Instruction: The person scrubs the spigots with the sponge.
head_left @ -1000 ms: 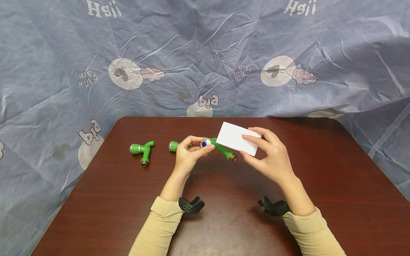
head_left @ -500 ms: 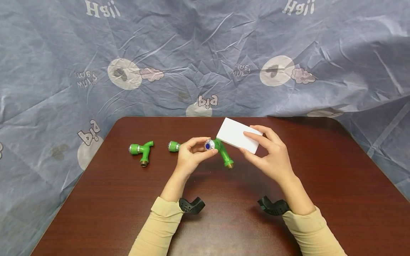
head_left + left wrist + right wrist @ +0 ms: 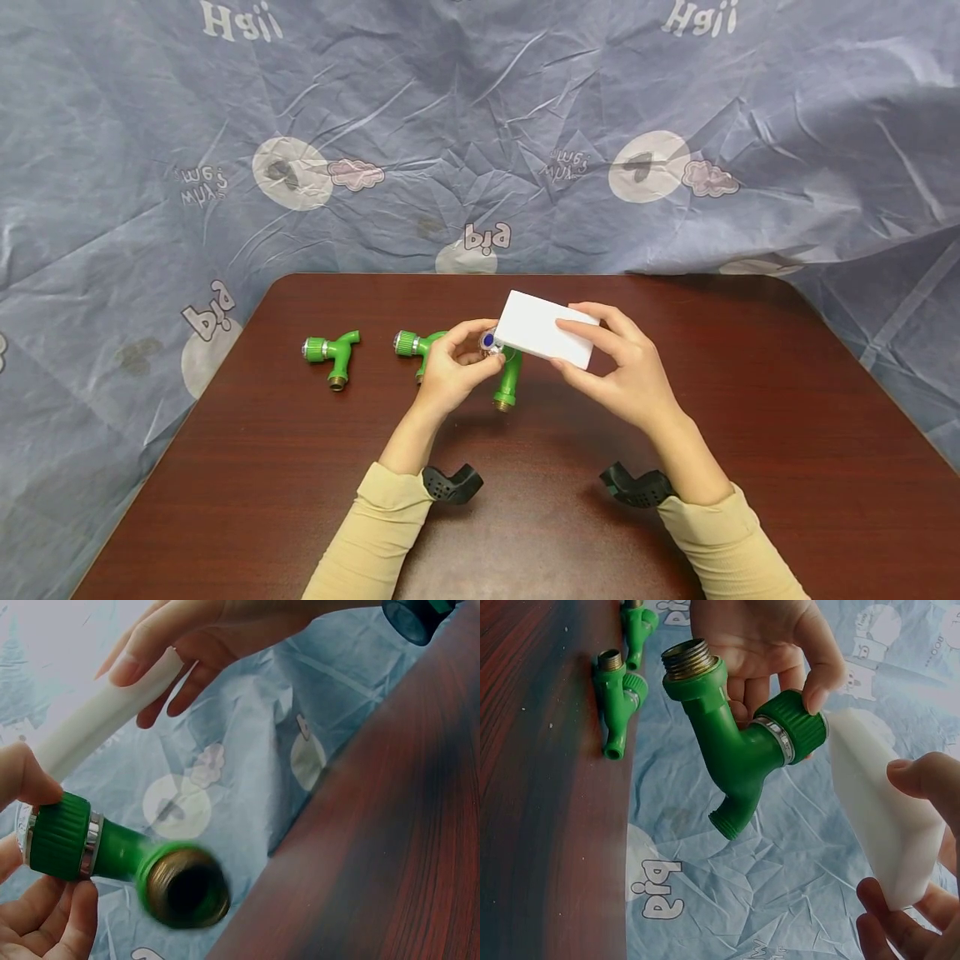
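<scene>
Left hand pinches the green tap by its knob above the bench; right hand grips the white sponge, apparently touching the knob's face.

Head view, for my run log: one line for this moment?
left hand: holds green tap | right hand: holds white sponge against it | two taps on table

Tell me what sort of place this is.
Probably a makeshift recording or work setup, not a kitchen or workshop: a bare brown table against a crumpled printed blue sheet, with only green plastic taps and a white sponge block.
</scene>
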{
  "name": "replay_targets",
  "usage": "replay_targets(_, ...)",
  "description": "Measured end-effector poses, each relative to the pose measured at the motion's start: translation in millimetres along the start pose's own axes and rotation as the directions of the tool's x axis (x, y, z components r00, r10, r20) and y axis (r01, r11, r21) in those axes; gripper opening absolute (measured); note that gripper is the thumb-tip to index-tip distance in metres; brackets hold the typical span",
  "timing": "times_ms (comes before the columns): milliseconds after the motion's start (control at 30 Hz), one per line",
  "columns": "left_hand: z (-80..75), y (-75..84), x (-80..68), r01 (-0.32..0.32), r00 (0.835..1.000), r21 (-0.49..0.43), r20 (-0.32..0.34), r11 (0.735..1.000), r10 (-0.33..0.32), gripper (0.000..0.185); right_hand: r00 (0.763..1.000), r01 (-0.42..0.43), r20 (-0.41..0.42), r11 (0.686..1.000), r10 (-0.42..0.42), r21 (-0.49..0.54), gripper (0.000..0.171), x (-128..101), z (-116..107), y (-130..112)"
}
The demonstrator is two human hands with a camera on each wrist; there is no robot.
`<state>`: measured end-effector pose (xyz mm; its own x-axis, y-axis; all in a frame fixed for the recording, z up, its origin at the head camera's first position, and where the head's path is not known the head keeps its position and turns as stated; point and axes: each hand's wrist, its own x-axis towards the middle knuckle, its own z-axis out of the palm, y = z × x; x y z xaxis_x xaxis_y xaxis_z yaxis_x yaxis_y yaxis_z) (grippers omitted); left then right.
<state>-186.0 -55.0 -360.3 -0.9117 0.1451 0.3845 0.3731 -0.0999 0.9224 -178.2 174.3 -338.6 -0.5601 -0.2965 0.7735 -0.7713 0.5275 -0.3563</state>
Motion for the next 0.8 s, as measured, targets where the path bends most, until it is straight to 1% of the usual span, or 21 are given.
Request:
replay_targets(100, 2.0, 10.7, -2.0, 0.016, 1.000, 0.009, -0.005, 1.000, -0.016, 0.042, 1.000, 0.007, 0.005, 1.000, -0.007, -0.007, 0.040, -0.7, 0.9, 1.3)
replay_targets(200, 2.6, 13.2, -2.4, 0.027, 0.999, 0.022, -0.024, 0.999, -0.026, 0.041, 1.000, 0.006, 0.010, 1.000, -0.006, -0.007, 0.040, -0.8, 1.6, 0.7)
replay_targets(400, 2.5, 11.6, -2.2, -0.009, 0.998, 0.047, -0.055, 0.999, 0.011, 0.040, 1.000, 0.004, 0.022, 1.000, -0.004, 0.011, 0.042, -0.8, 5.1, -2.5)
replay_targets(533, 2.6, 10.3, -2.6, -0.025, 0.998, 0.055, -0.053, 0.998, 0.028, 0.039, 0.999, 0.013, 0.042, 1.000, -0.013, 0.022, 0.043, -1.0, 7.4, -3.0)
replay_targets(700, 2.9, 10.2, -2.8, -0.039, 0.998, 0.070, -0.047, 0.997, 0.043, 0.039, 0.998, -0.007, 0.067, 1.000, 0.006, 0.016, 0.042, -1.0, 6.9, -3.3)
replay_targets(800, 3.3, 11.1, -2.9, -0.047, 0.998, 0.091, -0.044, 0.995, 0.051, 0.040, 0.999, -0.028, 0.045, 1.000, 0.029, -0.009, 0.042, -1.8, 6.6, -1.9)
